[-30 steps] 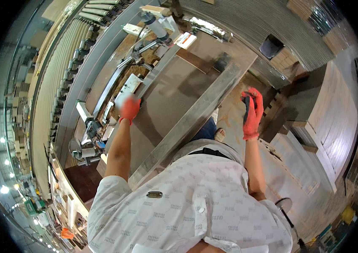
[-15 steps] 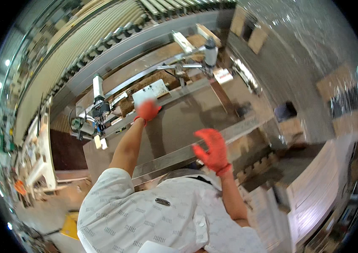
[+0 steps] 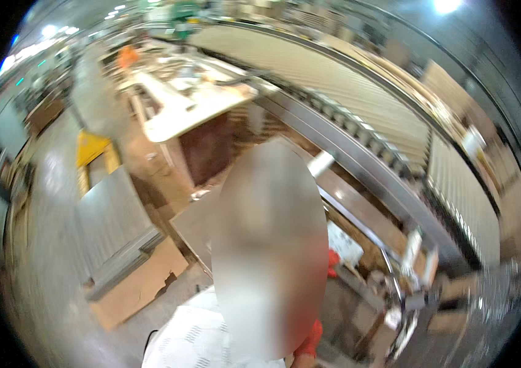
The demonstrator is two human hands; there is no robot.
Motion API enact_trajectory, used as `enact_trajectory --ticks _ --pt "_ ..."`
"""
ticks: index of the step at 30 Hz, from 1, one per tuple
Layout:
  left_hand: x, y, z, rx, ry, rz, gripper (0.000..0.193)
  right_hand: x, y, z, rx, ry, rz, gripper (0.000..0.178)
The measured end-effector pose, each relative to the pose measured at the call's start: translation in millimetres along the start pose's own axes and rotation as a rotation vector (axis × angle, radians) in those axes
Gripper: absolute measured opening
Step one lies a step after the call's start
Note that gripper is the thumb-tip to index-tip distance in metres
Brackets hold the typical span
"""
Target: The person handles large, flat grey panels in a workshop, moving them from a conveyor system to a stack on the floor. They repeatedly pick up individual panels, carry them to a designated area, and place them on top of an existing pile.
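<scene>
A large blurred patch covers the middle of the head view and hides most of both hands and arms. Only a sliver of my left hand (image 3: 334, 262) shows, in a red glove, beside a pale metal plate (image 3: 346, 245) on the machine. Lower down, at the edge of the blur, part of my right hand (image 3: 312, 341) appears, also red-gloved. Its fingers are hidden, and I cannot make out anything held. A brown board (image 3: 196, 224) on the machine bed is partly visible left of the blur. Right of my hands stands an upright pneumatic cylinder (image 3: 412, 246).
A roller conveyor (image 3: 334, 76) runs behind the machine. Left of it stands a worktable (image 3: 171, 130) strewn with wood offcuts. Grey panels (image 3: 113, 214) lie stacked on the left, with a cardboard sheet (image 3: 144, 285) by them and a yellow pallet jack (image 3: 91, 147) beyond.
The view has swung strongly left, bringing the panel stack, worktable and pallet jack into plain sight. The machine and my gloved hands now lie lower right, mostly behind the blur.
</scene>
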State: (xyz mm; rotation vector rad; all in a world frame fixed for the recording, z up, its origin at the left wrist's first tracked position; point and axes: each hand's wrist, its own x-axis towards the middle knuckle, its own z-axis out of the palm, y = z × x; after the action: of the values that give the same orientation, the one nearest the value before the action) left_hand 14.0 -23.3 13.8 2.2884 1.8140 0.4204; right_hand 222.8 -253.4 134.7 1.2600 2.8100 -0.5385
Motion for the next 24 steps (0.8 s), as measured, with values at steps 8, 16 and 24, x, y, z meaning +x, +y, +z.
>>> enact_trajectory --ticks 8,16,24 --pt "13.5 4.0 17.2 -0.029 0.024 0.121 0.069 -4.0 77.2 91.6 -0.082 -0.118 0.067 0.090" --pt "26.9 -16.9 25.9 -0.050 0.032 0.092 0.068 21.7 36.0 31.6 -0.110 0.130 -0.053 0.075" --pt "15.7 -11.1 11.9 -0.023 -0.089 0.032 0.071 11.5 12.3 11.3 0.000 0.052 0.038 0.068"
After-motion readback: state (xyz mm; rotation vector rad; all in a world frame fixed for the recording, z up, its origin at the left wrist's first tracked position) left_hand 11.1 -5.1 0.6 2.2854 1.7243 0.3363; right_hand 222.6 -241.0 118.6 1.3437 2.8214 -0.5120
